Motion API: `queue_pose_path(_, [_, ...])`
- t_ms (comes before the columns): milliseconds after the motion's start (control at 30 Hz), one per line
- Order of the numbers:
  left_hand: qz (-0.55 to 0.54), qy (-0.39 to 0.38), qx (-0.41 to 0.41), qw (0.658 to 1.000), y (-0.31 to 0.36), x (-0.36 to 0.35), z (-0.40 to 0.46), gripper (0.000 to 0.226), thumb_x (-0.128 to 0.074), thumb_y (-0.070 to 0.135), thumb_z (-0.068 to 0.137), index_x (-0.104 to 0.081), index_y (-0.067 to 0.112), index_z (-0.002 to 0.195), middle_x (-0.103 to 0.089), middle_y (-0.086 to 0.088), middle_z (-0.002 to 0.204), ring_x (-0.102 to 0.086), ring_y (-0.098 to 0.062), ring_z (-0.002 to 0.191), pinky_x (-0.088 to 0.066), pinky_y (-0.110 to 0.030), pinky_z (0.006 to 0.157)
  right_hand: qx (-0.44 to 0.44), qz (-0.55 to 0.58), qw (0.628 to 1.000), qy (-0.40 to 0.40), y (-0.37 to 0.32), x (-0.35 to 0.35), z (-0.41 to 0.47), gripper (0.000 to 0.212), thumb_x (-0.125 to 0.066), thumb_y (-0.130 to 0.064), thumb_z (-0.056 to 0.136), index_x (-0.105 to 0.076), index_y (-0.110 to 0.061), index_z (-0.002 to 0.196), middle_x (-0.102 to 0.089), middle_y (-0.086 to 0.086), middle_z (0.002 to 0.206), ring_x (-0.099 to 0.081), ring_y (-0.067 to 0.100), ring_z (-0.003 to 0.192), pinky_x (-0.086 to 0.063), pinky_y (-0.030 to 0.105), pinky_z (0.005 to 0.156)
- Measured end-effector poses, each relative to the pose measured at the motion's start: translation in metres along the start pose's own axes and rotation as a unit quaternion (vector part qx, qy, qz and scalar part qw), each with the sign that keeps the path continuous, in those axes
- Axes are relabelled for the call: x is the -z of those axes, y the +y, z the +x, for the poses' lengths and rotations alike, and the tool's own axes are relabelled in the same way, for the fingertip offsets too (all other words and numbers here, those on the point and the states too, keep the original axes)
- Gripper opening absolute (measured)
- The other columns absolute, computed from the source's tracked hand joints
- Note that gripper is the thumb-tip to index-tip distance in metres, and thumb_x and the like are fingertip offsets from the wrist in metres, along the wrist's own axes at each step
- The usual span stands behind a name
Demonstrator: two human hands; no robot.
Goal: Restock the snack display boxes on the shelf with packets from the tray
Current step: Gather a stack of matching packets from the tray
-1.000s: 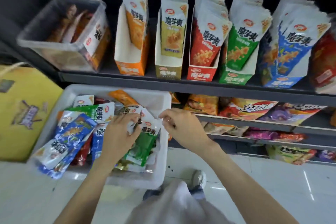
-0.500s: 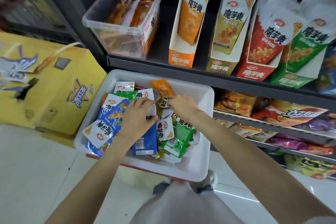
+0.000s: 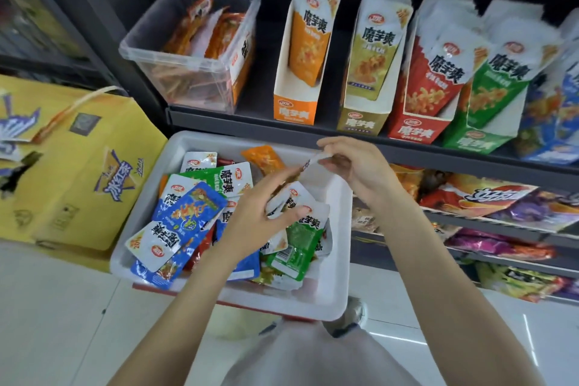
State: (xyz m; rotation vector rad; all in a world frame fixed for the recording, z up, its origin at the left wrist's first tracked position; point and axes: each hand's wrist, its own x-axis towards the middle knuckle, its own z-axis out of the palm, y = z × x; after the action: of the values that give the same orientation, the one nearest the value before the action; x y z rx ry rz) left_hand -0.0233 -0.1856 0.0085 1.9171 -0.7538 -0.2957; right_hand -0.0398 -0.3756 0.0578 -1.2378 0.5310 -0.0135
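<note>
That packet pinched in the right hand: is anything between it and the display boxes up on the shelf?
Nothing visible blocks it. The right hand pinches the packet above the white tray, just below the shelf edge. The display boxes stand open-topped above. Its colour is blurred, so which box suits it is unclear.

The person has 2 bare forearms, light grey clothing (image 3: pixel 316 357) at the bottom, and a grey-white shoe (image 3: pixel 347 316).
</note>
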Motion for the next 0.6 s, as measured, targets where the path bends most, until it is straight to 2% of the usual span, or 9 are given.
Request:
queue_pose_path(67, [0.041, 0.049, -0.014, 0.998, 0.003, -0.002, 0.001, 0.042, -0.067, 0.040, 0.083, -0.053, 0.035, 0.122, -0.061, 0.020, 0.111, -0.058, 0.011, 0.097, -0.052, -0.020, 0.082, -0.024, 0.111, 0.993, -0.017, -0.002, 0.004, -0.004, 0.018, -0.049, -0.001, 0.094, -0.067, 0.001, 0.092, -0.073, 0.008, 0.080, -0.071, 0.013, 0.075, -0.054, 0.016, 0.065])
queue_pose_path(133, [0.034, 0.104, 0.010, 0.994, 0.003, -0.001, 0.005, 0.028, -0.066, 0.030, 0.086, -0.061, 0.029, 0.113, -0.070, 0.012, 0.098, -0.066, 0.002, 0.084, -0.057, -0.032, 0.072, -0.029, 0.134, 0.990, -0.041, -0.002, 0.007, -0.009, 0.018, -0.050, -0.009, 0.096, -0.066, 0.000, 0.098, -0.073, 0.009, 0.086, -0.071, 0.014, 0.080, -0.054, 0.017, 0.066])
queue_pose_path(167, [0.005, 0.115, 0.035, 0.993, 0.003, 0.000, 0.008, 0.022, -0.066, 0.024, 0.087, -0.062, 0.030, 0.108, -0.071, 0.012, 0.094, -0.067, -0.001, 0.082, -0.057, -0.033, 0.072, -0.020, 0.094, 0.994, -0.042, -0.002, 0.008, -0.011, 0.017, -0.051, -0.013, 0.096, -0.066, -0.004, 0.098, -0.073, 0.007, 0.085, -0.071, 0.012, 0.079, -0.054, 0.019, 0.064])
queue_pose_path(233, [-0.036, 0.109, 0.066, 0.991, 0.006, 0.004, 0.014, 0.029, -0.069, 0.013, 0.085, -0.060, 0.035, 0.101, -0.069, 0.018, 0.093, -0.067, 0.002, 0.085, -0.056, -0.027, 0.077, 0.042, -0.090, 0.995, -0.012, -0.002, 0.012, -0.013, 0.012, -0.058, -0.019, 0.094, -0.067, -0.011, 0.096, -0.067, 0.000, 0.075, -0.064, 0.008, 0.066, -0.049, 0.021, 0.058])
queue_pose_path(333, [-0.037, 0.047, 0.062, 0.996, 0.019, 0.010, 0.022, 0.034, -0.069, 0.007, 0.083, -0.061, 0.033, 0.104, -0.067, 0.025, 0.090, -0.066, 0.005, 0.087, -0.053, -0.018, 0.077, 0.176, -0.336, 0.924, 0.042, -0.008, 0.023, -0.014, 0.012, -0.068, -0.030, 0.086, -0.068, -0.018, 0.087, -0.057, -0.002, 0.070, -0.049, 0.011, 0.062, -0.038, 0.026, 0.060])
queue_pose_path(400, [-0.037, 0.005, 0.045, 0.998, 0.033, 0.014, 0.031, 0.036, -0.069, 0.005, 0.083, -0.061, 0.033, 0.104, -0.067, 0.031, 0.084, -0.065, 0.008, 0.086, -0.050, -0.011, 0.075, 0.219, -0.389, 0.894, 0.023, -0.020, 0.032, -0.017, 0.014, -0.069, -0.033, 0.084, -0.067, -0.020, 0.088, -0.060, 0.005, 0.088, -0.055, 0.016, 0.077, -0.046, 0.028, 0.067])
queue_pose_path(467, [-0.035, 0.001, 0.016, 0.999, 0.050, 0.015, 0.042, 0.039, -0.069, 0.007, 0.083, -0.058, 0.040, 0.101, -0.067, 0.031, 0.085, -0.065, 0.007, 0.088, -0.051, -0.013, 0.076, 0.237, -0.380, 0.894, -0.008, -0.039, 0.039, -0.025, 0.013, -0.066, -0.029, 0.087, -0.065, -0.017, 0.093, -0.061, 0.009, 0.095, -0.062, 0.018, 0.080, -0.056, 0.031, 0.062])
queue_pose_path(533, [-0.030, 0.051, -0.031, 0.998, 0.067, 0.010, 0.057, 0.036, -0.070, 0.010, 0.084, -0.060, 0.038, 0.105, -0.070, 0.021, 0.094, -0.065, 0.003, 0.092, -0.053, -0.020, 0.081, 0.267, -0.355, 0.896, 0.003, -0.060, 0.052, -0.033, 0.006, -0.063, -0.025, 0.090, -0.062, -0.020, 0.089, -0.065, 0.002, 0.085, -0.063, 0.009, 0.068, -0.054, 0.024, 0.052])
queue_pose_path(600, [-0.005, 0.116, -0.094, 0.989, 0.078, 0.006, 0.072, 0.038, -0.070, 0.011, 0.084, -0.059, 0.026, 0.118, -0.067, 0.014, 0.106, -0.063, 0.001, 0.100, -0.050, -0.021, 0.088, 0.327, -0.370, 0.866, 0.075, -0.081, 0.066, -0.039, 0.015, -0.062, -0.027, 0.092, -0.055, -0.028, 0.079, -0.059, -0.013, 0.069, -0.056, 0.000, 0.057, -0.047, 0.016, 0.049])
